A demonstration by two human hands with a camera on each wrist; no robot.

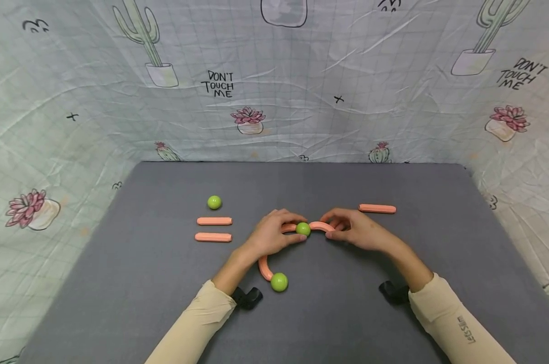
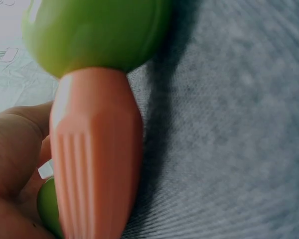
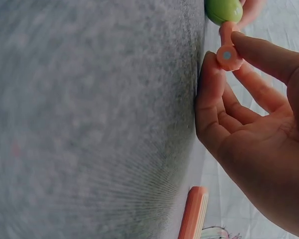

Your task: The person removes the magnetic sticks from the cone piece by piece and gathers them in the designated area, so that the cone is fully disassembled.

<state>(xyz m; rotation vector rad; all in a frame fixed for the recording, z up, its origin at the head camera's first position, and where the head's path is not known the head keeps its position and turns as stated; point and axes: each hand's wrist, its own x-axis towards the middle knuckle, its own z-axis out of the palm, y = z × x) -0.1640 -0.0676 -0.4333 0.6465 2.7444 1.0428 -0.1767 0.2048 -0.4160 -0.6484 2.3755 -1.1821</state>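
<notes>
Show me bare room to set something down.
The grey tabletop is bare between the pale patterned fabric backdrop and the rightmost straight pink stick, and right of the beige right sleeve. Crowded: the middle, where the left grip pinches a round green ball and the right grip a curved pink rod.

A matte grey tabletop (image 1: 329, 313) forms the work surface. A creased, pale fabric backdrop (image 1: 288, 71) borders it at the rear, left and right. Printed on the fabric: potted green cacti (image 1: 152, 48) at upper left and upper right, pink succulents (image 1: 249, 120) in pots, black "DON'T TOUCH ME" lettering (image 1: 220, 84) and small black crosses (image 1: 72, 117). Faint grid lines cross the fabric.
</notes>
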